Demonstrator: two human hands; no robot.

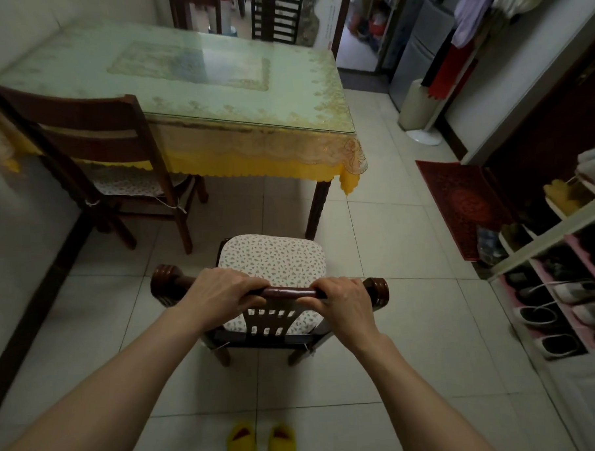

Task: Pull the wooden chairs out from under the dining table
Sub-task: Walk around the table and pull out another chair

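A dark wooden chair [288, 291] with a flowered seat cushion stands on the tiles right in front of me, clear of the dining table [194, 83]. My left hand [220, 293] and my right hand [343, 300] both grip its top rail. A second wooden chair [91, 132] stands at the table's near left side, its cushioned seat partly under the yellow-fringed cloth. Another dark chair back [276, 15] rises behind the table's far edge.
A wall runs along the left. A shoe rack [564, 282] with several shoes lines the right side, a red mat [459, 204] lies beside it, and a white standing fan base [421, 117] is farther back. My yellow slippers [261, 445] are on the tiles below.
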